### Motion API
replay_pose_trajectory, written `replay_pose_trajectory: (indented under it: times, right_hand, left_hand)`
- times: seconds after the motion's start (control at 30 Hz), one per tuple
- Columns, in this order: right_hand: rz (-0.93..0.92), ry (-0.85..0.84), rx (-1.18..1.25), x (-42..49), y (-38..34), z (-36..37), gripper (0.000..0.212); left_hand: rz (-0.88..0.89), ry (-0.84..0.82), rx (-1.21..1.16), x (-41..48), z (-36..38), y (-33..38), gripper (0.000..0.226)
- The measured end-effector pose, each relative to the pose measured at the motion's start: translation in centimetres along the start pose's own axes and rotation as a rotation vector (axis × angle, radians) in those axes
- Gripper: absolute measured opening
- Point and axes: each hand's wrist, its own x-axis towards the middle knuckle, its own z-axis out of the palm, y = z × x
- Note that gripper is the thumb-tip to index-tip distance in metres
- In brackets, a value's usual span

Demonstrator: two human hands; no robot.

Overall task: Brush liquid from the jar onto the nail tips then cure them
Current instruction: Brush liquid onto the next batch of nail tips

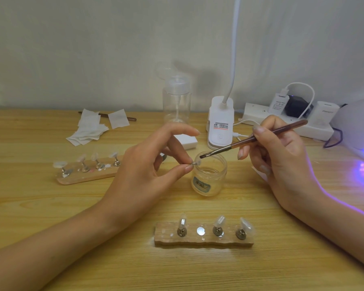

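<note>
Nail tip [197,163] pinched in L hand [147,164], seemingly above jar [208,185]; R hand [282,164] grips brush [250,140].

Domestic nail-work station: wooden counter [72,217] against a plain wall [93,49], power strip [259,114] and lit curing lamp [357,122] beyond the right fingers [261,131], nail-tip stand [198,241] near them.

Your table [51,206] is pale wood, matt, with a clear grain. The jar [209,175] is clear and glossy and looks like plastic. Your brush [240,143] has a glossy red-brown handle and a shiny metal ferrule. The block [204,241] is rough wood with polished metal pegs [181,232]. The tip [197,163] looks like frosted, translucent plastic. The wipes [88,129] are matt white.
</note>
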Motion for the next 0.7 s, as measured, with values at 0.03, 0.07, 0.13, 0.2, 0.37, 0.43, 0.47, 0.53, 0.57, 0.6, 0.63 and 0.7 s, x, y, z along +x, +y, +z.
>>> replay_pose_trajectory:
  times: [0.03, 0.07, 0.13, 0.2, 0.37, 0.43, 0.47, 0.53, 0.57, 0.6, 0.63, 0.7]
  right_hand:
    - [-0.007, -0.014, 0.011, 0.00, -0.02, 0.00, 0.023]
    - [-0.014, -0.035, 0.018, -0.01, -0.02, 0.06, 0.021]
    - [-0.016, -0.059, 0.004, -0.08, -0.03, 0.20, 0.022]
    - [0.003, -0.028, -0.031, -0.12, -0.02, 0.22, 0.023]
    - [0.003, -0.011, -0.009, -0.04, 0.01, 0.00, 0.024]
    - [-0.014, -0.054, 0.001, -0.10, -0.04, 0.15, 0.021]
    - [-0.010, -0.057, -0.009, -0.11, -0.05, 0.23, 0.021]
    - [0.014, -0.017, -0.034, -0.13, -0.06, 0.28, 0.023]
    - [0.024, 0.007, -0.038, -0.11, -0.06, 0.21, 0.022]
    - [0.023, 0.022, -0.033, -0.08, -0.08, 0.13, 0.022]
    - [0.013, 0.024, -0.020, -0.06, -0.09, 0.05, 0.023]
    - [-0.018, -0.012, 0.008, -0.07, -0.13, 0.01, 0.023]
  left_hand:
    - [0.000, 0.000, 0.003, -0.03, -0.03, 0.01, 0.044]
    - [-0.001, -0.001, 0.003, -0.03, -0.04, 0.02, 0.044]
    - [-0.004, -0.001, -0.003, -0.02, -0.04, 0.05, 0.044]
    - [-0.007, 0.000, -0.008, 0.01, -0.04, 0.05, 0.044]
    - [-0.013, 0.001, -0.016, 0.01, 0.00, -0.01, 0.044]
    - [-0.014, 0.002, -0.019, 0.03, -0.03, 0.02, 0.044]
    - [-0.013, 0.002, -0.018, 0.05, -0.03, 0.03, 0.044]
    - [-0.012, 0.000, -0.018, 0.05, -0.05, 0.02, 0.043]
    - [-0.014, -0.002, -0.018, 0.02, -0.04, 0.03, 0.043]
    - [-0.017, -0.003, -0.021, 0.00, -0.03, 0.04, 0.043]
    - [-0.020, -0.005, -0.027, -0.01, 0.00, 0.03, 0.043]
    - [-0.025, -0.010, -0.039, 0.01, 0.01, 0.00, 0.044]
